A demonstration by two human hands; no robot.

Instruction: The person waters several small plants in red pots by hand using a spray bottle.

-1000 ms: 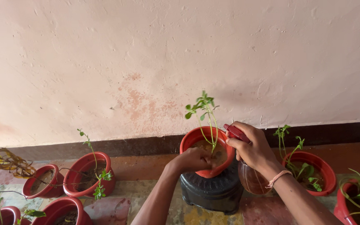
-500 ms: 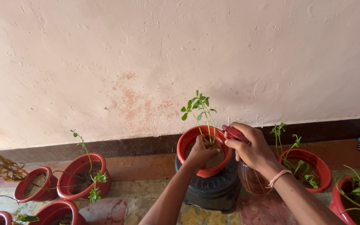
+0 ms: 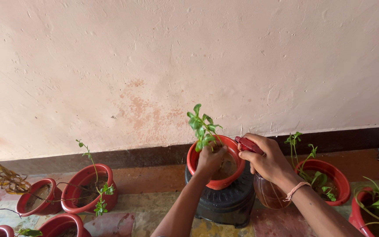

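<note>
Head view: we see the left hand closed around the thin stems of a small green-leaved seedling, gathering them just above the soil of a round red plastic pot, which sits on an upturned black plastic pot at the foot of a rough pink plastered wall. The right hand is clenched around the neck of a brown translucent plastic spray bottle with a red trigger head, its nozzle just beside the pot's right rim and aimed inward. We judge the main risk to be the slender stems: a tight pinch or sideways pull could snap them or loosen the roots. The raised pot could also tip off its black base if the left hand leans on the rim. A spray fired this close might scour soil from around the stem. Other red plastic pots and stand near on the patterned tiled floor, well clear of both hands.
</note>
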